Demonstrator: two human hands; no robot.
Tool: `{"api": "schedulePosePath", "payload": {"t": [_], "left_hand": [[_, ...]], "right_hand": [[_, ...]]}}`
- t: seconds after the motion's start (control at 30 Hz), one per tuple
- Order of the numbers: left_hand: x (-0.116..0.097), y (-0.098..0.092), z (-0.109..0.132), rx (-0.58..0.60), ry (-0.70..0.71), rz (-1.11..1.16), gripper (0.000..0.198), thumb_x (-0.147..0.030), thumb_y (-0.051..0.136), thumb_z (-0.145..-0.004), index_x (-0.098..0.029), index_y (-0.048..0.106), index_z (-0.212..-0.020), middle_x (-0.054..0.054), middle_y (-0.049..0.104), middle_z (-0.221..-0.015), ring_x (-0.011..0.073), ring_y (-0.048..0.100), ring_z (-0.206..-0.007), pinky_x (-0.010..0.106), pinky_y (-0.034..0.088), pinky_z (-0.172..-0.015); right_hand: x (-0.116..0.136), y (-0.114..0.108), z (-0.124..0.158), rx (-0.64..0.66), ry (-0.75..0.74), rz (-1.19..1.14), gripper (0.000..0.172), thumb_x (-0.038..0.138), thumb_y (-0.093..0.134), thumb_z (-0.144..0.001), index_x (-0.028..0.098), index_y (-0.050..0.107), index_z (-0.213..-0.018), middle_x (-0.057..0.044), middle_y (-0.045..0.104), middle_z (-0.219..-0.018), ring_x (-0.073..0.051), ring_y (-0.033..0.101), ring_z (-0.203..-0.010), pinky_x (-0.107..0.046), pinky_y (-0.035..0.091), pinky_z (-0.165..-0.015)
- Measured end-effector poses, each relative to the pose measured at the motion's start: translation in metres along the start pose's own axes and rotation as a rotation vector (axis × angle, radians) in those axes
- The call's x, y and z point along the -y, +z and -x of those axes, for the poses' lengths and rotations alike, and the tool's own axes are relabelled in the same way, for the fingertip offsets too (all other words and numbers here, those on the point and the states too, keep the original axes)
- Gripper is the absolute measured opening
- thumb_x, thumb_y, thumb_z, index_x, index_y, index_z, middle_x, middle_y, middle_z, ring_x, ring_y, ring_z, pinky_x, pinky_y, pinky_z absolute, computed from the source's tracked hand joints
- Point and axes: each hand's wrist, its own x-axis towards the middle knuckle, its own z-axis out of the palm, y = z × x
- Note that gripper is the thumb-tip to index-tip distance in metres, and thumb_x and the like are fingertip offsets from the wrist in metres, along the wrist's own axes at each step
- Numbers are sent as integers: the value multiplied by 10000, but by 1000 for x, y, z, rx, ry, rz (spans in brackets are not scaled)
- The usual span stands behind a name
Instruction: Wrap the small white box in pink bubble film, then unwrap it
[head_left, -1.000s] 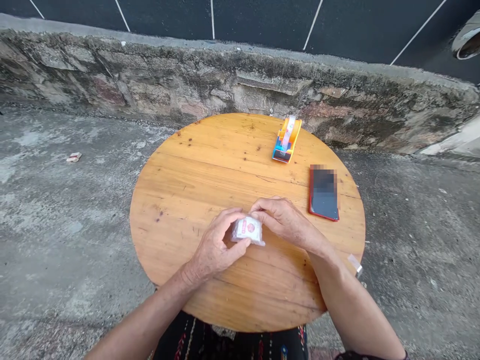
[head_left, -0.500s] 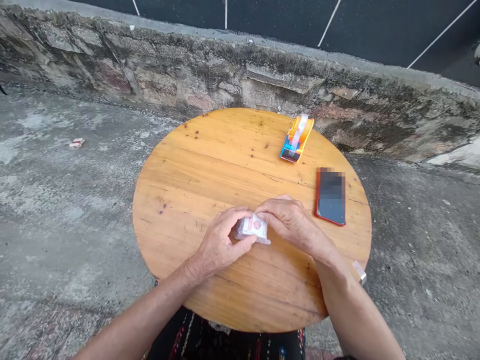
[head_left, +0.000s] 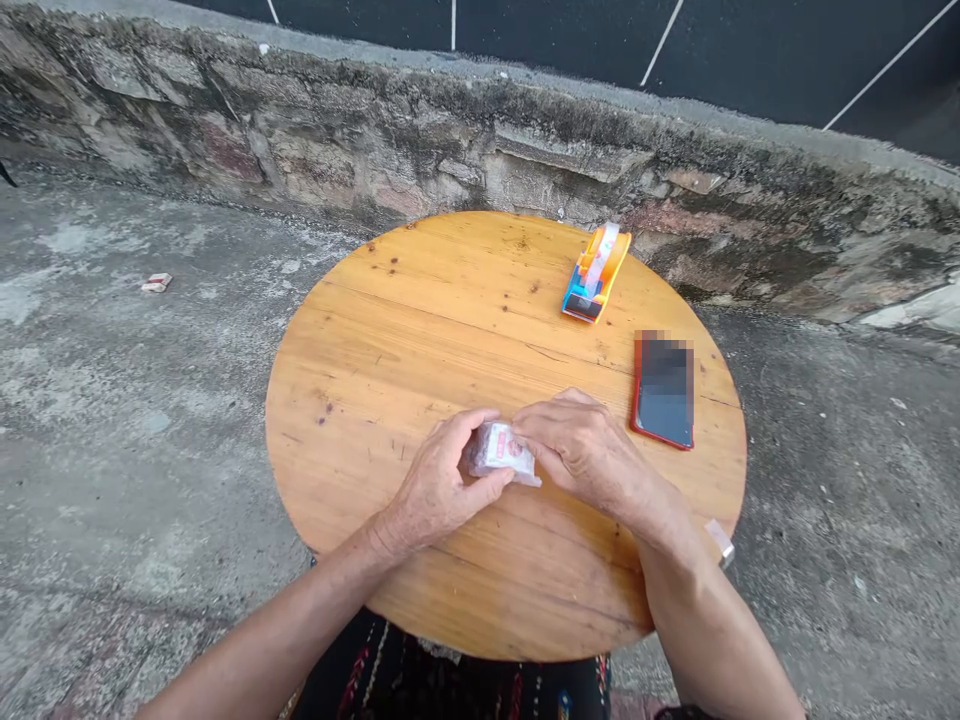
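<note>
A small white box point(head_left: 498, 447) with red print lies near the middle of the round wooden table, wrapped in clear plastic that looks like bubble wrap. My left hand point(head_left: 448, 470) grips it from the left, thumb along the near side and fingers over the far side. At the box's far right corner, the fingertips of my right hand point(head_left: 581, 445) are pinched together on the wrapping and cover part of the print. Exactly what those fingertips hold is partly hidden.
An orange and blue tape dispenser point(head_left: 596, 275) stands at the table's far right. A phone in a red case point(head_left: 663, 405) lies right of my right hand. A strip of clear tape point(head_left: 718, 540) hangs at the right table edge point(head_left: 731, 480). Behind runs a stone wall point(head_left: 420, 150).
My right fingers have shifted slightly over the box's far right corner and cover more of the red print. My left hand keeps its grip; the box is tilted a little differently.
</note>
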Motion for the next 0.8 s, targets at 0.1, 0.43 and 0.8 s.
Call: {"api": "schedulePosePath", "payload": {"t": [0.1,0.43,0.8], "left_hand": [[0,0,-1,-2,28,-12,485,-221,658,-756,-199,507,-1216,61,625,-1189,213,593,-1088,360,478,-942],[0,-1,-1,-6,89,-22,458,-208,653,-766,-212,508,-1201,51,628,-1170,204,599,-1062,344,478,-924],[0,-1,-1,5,72,-4,447,-225,642,-781,-222,505,-1206,58,628,-1169,218,599,-1062,357,485,-918]], "right_hand": [[2,-1,0,4,-6,11,252,238,474,-961,185,685,-835,-48,696,-775,-164,631,-741,-304,403,-755],[4,-1,1,19,-10,46,257,204,452,-960,179,680,-843,-58,701,-804,-172,629,-777,-316,390,-781],[0,-3,5,-13,-7,3,254,245,441,-968,228,693,-943,-41,725,-855,-187,645,-835,-347,382,-836]]}}
